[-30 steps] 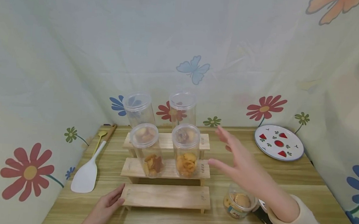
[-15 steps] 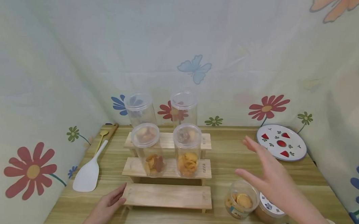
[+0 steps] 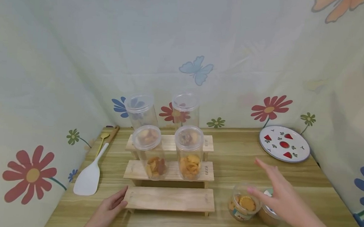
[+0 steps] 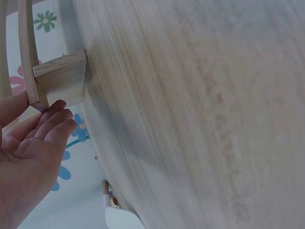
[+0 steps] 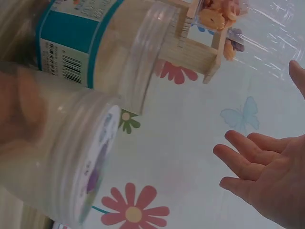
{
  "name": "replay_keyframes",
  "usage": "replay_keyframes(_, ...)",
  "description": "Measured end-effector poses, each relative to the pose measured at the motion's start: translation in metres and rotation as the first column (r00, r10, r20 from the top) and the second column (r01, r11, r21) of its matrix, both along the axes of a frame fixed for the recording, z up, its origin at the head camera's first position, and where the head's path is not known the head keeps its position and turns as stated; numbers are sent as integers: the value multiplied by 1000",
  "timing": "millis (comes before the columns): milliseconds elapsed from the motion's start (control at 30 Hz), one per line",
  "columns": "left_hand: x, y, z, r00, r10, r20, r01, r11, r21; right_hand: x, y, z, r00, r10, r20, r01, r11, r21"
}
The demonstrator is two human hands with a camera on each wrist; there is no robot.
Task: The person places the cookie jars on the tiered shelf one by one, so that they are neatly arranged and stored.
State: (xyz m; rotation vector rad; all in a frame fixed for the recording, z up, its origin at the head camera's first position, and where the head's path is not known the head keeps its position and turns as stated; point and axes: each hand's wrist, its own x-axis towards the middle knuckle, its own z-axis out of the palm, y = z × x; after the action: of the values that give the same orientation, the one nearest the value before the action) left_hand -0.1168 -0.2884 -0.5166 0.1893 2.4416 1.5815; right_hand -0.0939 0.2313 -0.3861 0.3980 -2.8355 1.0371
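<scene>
My left hand [image 3: 106,209] is at the left end of the lowest step of a three-step wooden rack [image 3: 169,199]. In the left wrist view the board's end [image 4: 38,98] lies between the thumb and the curled fingers. My right hand [image 3: 287,201] hovers with spread fingers over two clear jars standing right of the rack, and holds nothing. The nearer-left jar [image 3: 241,216] contains round cookies. The other jar [image 3: 268,217], with a printed lid, is partly hidden behind the hand. In the right wrist view that lidded jar [image 5: 57,143] looms close, apart from the fingers.
Two tall jars of snacks [image 3: 189,167] [image 3: 155,167] stand on the middle step. Behind them are two transparent jars [image 3: 185,107]. A white spatula [image 3: 87,180] and a yellow spoon [image 3: 104,136] lie at left. A patterned plate [image 3: 283,153] sits at back right.
My right hand, fingers spread, has moved from beside the rack to the right, then lower toward the two jars. The left hand stays at the bottom step's end.
</scene>
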Motion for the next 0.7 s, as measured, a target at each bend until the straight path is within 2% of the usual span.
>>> replay_keyframes(200,0,1,0,1000,8,-21,-8,1000,-1,0,4,-29,999,17,-46,-17,1000,4)
replay_keyframes(300,1,1,0,1000,16,-16,-16,1000,-3,0,5,-39,999,15,-40,-15,1000,15)
replay_keyframes(467,1,3,3,999,26,-29,-26,1000,3,1,5,-52,1000,-6,-18,7,999,38)
replay_keyframes(700,1,2,4,1000,-11,-25,12,1000,19,2,4,-60,999,-12,-42,14,998,58)
